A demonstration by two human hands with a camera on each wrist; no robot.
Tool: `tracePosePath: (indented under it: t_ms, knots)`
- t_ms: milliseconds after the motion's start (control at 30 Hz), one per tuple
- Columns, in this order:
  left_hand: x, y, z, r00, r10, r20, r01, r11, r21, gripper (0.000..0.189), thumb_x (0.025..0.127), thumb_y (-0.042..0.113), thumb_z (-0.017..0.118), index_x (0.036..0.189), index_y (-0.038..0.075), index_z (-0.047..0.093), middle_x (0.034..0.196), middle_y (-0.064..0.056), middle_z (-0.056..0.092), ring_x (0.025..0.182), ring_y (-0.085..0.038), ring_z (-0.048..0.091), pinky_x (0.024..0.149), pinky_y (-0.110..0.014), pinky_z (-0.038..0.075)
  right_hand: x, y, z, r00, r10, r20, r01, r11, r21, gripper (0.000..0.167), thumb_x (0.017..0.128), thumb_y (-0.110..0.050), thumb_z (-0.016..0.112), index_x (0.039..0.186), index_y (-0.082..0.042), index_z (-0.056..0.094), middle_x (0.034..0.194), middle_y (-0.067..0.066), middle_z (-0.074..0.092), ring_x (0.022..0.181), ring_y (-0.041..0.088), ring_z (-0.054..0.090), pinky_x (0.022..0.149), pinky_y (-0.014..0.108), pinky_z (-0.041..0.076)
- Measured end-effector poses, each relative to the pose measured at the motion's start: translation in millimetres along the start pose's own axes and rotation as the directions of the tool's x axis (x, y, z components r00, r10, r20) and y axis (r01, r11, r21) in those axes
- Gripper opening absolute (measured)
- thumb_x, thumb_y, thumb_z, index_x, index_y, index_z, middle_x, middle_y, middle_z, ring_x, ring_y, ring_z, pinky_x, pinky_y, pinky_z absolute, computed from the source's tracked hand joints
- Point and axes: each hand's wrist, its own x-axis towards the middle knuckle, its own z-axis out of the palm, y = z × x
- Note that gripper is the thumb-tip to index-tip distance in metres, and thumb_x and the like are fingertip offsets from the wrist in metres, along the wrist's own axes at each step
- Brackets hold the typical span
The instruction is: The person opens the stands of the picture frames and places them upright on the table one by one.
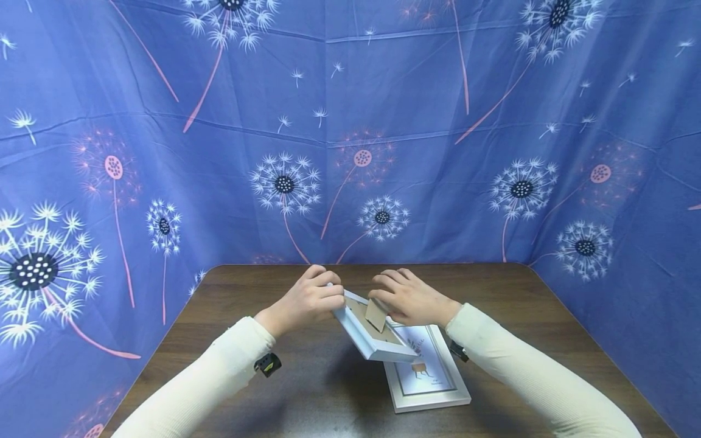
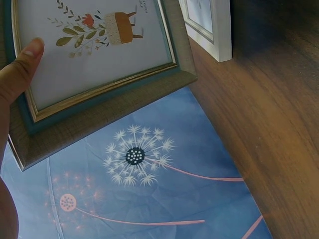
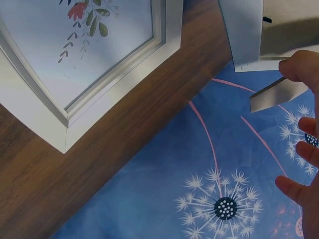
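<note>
A picture frame (image 1: 355, 331) is held tilted above the table with its brown back and fold-out stand (image 1: 376, 314) facing up. My left hand (image 1: 311, 299) grips its upper left end. In the left wrist view, the thumb (image 2: 31, 55) lies over the front of that frame (image 2: 99, 102), beside a print of flowers. My right hand (image 1: 413, 298) pinches the stand, which sticks out from the backing; the right wrist view shows a fingertip (image 3: 296, 67) against the stand (image 3: 279, 94) and the other fingers apart from it.
A second, pale silver frame (image 1: 432, 401) lies face up on the brown wooden table (image 1: 230, 377), partly beneath the held one. Its print has flowers too. Blue curtain (image 1: 328, 182) with dandelion patterns hangs behind the table and at both sides.
</note>
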Motion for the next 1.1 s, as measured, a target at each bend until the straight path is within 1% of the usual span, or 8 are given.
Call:
tracePosePath:
  t_ms: [300,533,667,967,1100]
  knots:
    - [-0.8,0.0,0.6,1.0,0.005,0.013,-0.005,1.0,0.003,0.035,0.065,0.021,0.087,0.081,0.016,0.056,0.083,0.007,0.06,0.09,-0.016,0.057,0.084,-0.036,0.042,-1.1,0.6,-0.1,1.0,0.003,-0.021,-0.003,1.0,-0.02,0.051,0.078,-0.024,0.074,0.127,-0.018,0.06,0.131,0.013,0.055,0.121,0.032,0.05,0.092,0.048,0.043]
    - [-1.5,-0.1,2.0,1.0,0.009,0.017,-0.009,1.0,0.008,0.036,0.065,0.019,0.088,0.08,0.016,0.056,0.083,0.007,0.06,0.09,-0.017,0.057,0.084,-0.036,0.042,-1.7,2.2,-2.3,0.999,0.013,-0.047,-0.014,1.0,-0.025,0.049,0.079,-0.025,0.074,0.125,-0.018,0.061,0.13,0.014,0.057,0.121,0.034,0.051,0.093,0.049,0.043]
    - [-2.3,0.2,2.5,1.0,0.014,0.025,-0.014,1.0,0.007,0.035,0.065,0.019,0.088,0.081,0.016,0.056,0.083,0.007,0.061,0.09,-0.016,0.057,0.084,-0.037,0.042,-3.2,3.3,-2.9,0.998,0.024,-0.06,-0.025,1.0,-0.013,0.05,0.077,-0.025,0.075,0.124,-0.018,0.062,0.13,0.016,0.057,0.121,0.035,0.051,0.095,0.05,0.042]
    - [-3.6,-0.5,4.7,1.0,0.023,0.021,-0.023,1.0,0.011,0.032,0.066,0.016,0.085,0.08,0.016,0.055,0.082,0.007,0.06,0.089,-0.016,0.057,0.084,-0.037,0.041,-5.1,6.6,-2.6,0.998,0.052,-0.021,-0.052,0.998,-0.02,0.05,0.079,-0.027,0.076,0.126,-0.02,0.061,0.134,0.014,0.054,0.125,0.035,0.049,0.098,0.05,0.04]
    - [-3.4,-0.6,4.6,1.0,0.024,0.019,-0.024,1.0,0.013,0.032,0.066,0.014,0.084,0.08,0.016,0.055,0.082,0.007,0.06,0.09,-0.016,0.057,0.084,-0.037,0.041,-5.2,6.5,-2.7,0.998,0.053,-0.018,-0.053,0.998,-0.017,0.052,0.078,-0.027,0.077,0.127,-0.021,0.061,0.134,0.014,0.054,0.125,0.036,0.049,0.097,0.05,0.041]
